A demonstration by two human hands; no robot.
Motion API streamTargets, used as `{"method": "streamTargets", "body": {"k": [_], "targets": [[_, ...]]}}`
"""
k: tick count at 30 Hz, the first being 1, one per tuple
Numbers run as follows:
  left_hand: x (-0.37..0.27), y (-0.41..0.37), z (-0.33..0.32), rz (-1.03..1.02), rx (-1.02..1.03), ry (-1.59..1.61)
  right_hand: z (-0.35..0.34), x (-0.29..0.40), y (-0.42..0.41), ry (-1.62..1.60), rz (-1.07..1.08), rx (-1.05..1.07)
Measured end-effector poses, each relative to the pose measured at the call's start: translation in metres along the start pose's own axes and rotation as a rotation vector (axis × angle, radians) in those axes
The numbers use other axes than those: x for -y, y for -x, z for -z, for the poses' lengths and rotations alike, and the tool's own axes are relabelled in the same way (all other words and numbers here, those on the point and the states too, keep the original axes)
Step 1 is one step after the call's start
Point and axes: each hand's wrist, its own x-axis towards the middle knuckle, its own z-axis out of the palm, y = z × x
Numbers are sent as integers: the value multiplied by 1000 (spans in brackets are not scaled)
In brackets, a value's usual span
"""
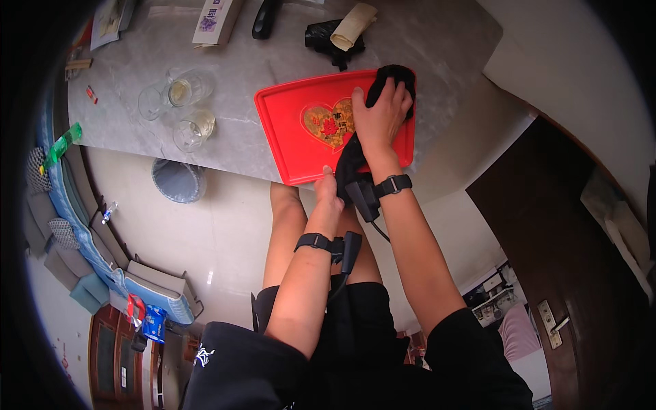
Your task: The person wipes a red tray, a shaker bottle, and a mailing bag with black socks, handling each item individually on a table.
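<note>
A red plastic tray [292, 148] with a gold heart printed in its middle lies at the near edge of the table. My left hand [328, 190] grips the tray's near rim, thumb on top and the other fingers largely hidden. On the tray's far right corner, my right hand [382, 115] presses a bunched black cloth [395, 74], fingers spread over it. More black cloth trails from under this hand across the tray towards the near rim. Each wrist wears a black strap with a small device.
Several clear glass vessels, including a glass mug [189, 88], stand left on the grey marble-patterned table [241, 118]. Beyond the tray lie a black plastic bag [320, 38] and a beige roll [353, 26]. A lined waste bin [178, 180] stands on the floor below the table's edge.
</note>
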Motion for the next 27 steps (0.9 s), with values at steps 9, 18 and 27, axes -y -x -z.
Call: {"method": "streamTargets", "body": {"k": [9, 18, 27], "targets": [[-6, 6, 6, 50, 111, 26, 20, -21, 14, 197, 482, 331], [-14, 10, -16, -54, 36, -19, 33, -50, -7, 372, 151, 106], [-8, 0, -12, -140, 14, -60, 19, -47, -1, 136, 142, 14]]}}
